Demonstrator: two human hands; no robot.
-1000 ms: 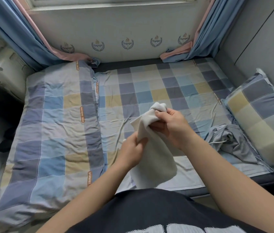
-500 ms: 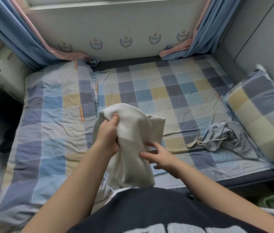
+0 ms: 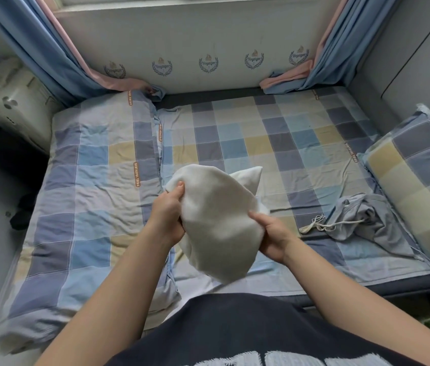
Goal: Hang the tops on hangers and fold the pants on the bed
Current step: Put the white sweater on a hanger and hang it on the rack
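Both hands hold one white garment (image 3: pixel 216 220) up over the near middle of the bed (image 3: pixel 261 143), bunched; type cannot be told. The left hand (image 3: pixel 167 215) grips its upper left edge, thumb on top and fingers curled underneath. The right hand (image 3: pixel 274 236) clamps the lower right side, fingers buried in the fabric. The garment's lower end hangs just above the sheet, near the person's dark shirt (image 3: pixel 248 331).

Edges: the bed's far edge meets the emblem wall panel (image 3: pixel 182 43), and its right side runs along a grey wall (image 3: pixel 406 48). The near edge shows as a dark mattress rim (image 3: pixel 367 289). The left side is covered by a folded checked quilt (image 3: pixel 89 180) that reaches the near left corner. A checked pillow (image 3: pixel 420 175) lies against the right wall. Between quilt and pillow the checked sheet lies uncovered from the middle back to the far edge.

A crumpled grey garment (image 3: pixel 361 220) lies near right, just beside the pillow, with its white drawstring (image 3: pixel 316 225) trailing left onto the sheet. It is apart from the right hand.

Counts:
- Garments: two, one held and one lying.
- Pillow: one.
- Quilt: one.
- Blue curtains: two, a left curtain (image 3: pixel 36 48) and a right curtain (image 3: pixel 340 48), their ends resting on the far corners.
- Emblems on the panel: five.
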